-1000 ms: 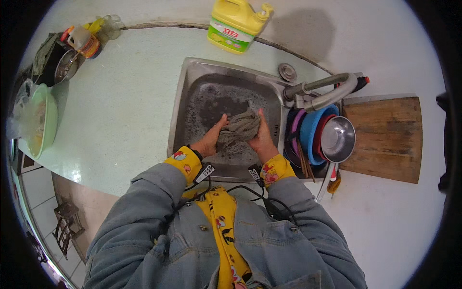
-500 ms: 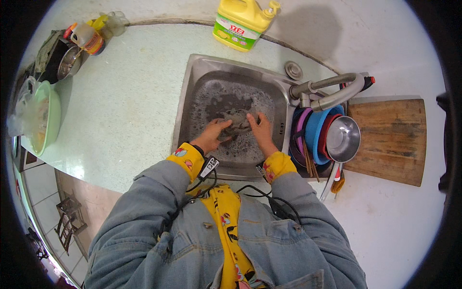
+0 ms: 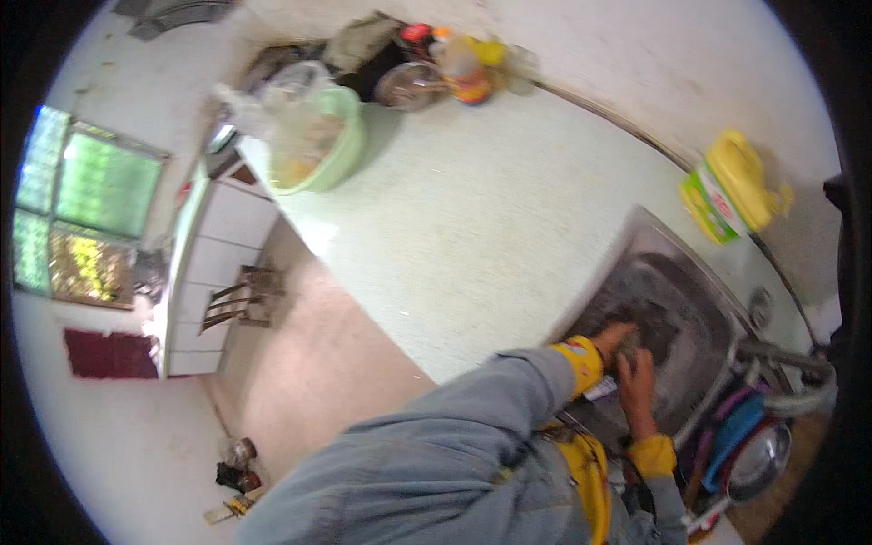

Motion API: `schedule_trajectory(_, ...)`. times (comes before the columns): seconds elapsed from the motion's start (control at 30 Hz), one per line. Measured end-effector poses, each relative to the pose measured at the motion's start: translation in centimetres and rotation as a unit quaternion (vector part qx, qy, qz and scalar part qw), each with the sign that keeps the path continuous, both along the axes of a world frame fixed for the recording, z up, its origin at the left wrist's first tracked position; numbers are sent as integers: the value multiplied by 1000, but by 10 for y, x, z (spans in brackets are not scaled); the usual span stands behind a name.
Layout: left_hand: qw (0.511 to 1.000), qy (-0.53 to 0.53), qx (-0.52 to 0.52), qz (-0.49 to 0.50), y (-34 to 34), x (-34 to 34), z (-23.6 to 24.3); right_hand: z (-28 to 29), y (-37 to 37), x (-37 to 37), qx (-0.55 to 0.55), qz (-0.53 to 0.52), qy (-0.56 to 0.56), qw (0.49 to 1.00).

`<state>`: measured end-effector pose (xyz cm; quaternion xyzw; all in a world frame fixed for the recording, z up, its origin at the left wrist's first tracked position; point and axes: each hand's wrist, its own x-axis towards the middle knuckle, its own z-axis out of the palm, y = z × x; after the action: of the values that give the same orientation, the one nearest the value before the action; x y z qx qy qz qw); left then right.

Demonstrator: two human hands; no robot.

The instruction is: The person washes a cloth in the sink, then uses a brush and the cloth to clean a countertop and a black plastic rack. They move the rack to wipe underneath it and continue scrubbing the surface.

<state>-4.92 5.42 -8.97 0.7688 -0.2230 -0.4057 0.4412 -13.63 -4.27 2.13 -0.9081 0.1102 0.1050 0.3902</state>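
Yellow patterned cuffs, two: left (image 3: 581, 365) and right (image 3: 652, 454), just behind the hands; either might get soaked if the forearms dip. Left hand (image 3: 612, 340) and right hand (image 3: 638, 386): drawn close together, fingers bent inward; blur conceals whether they pinch or merely touch, so grip cannot be told. Cloth (image 3: 629, 345), greyish, one: between the hands, over the basin; wet fabric could slip away if the fingers slacken. Long axis: unresolved, bunched and mostly covered; no end distinguishable, hence no pointing direction. Metal sink (image 3: 656, 238): around and beyond both hands. Yellow jug (image 3: 727, 189): farther off, beyond the right hand, to its right.
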Motion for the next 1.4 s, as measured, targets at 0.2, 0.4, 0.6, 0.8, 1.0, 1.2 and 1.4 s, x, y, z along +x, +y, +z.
schedule_trajectory(0.2, 991, 84, 93, -56, -34, -23, 27, -53, -40, 35, -66, -53, 153, 985)
schedule_trajectory(0.4, 979, 199, -27, 39, -10, 0, 61, -151, -112, -15, 364, -138, 27, 921)
schedule_trajectory(0.6, 801, 461, -58, 378, -12, 1, 51, -75, -27, -1, 72, -28, -28, 997)
schedule_trajectory(0.8, 989, 95, -112, 7, -25, -2, -13, 10, 5, 19, -109, -2, 44, 993)
schedule_trajectory(1.0, 907, 368, -5, 204, -23, -18, 80, -100, -70, 12, -152, 11, 87, 984)
schedule_trajectory(1.2, 964, 233, -6, 127, 6, 1, 85, -139, -80, -6, -64, -53, 0, 997)
schedule_trajectory(1.4, 771, 531, -40, 350, -8, 1, 69, -8, -20, 2, 146, -38, 53, 987)
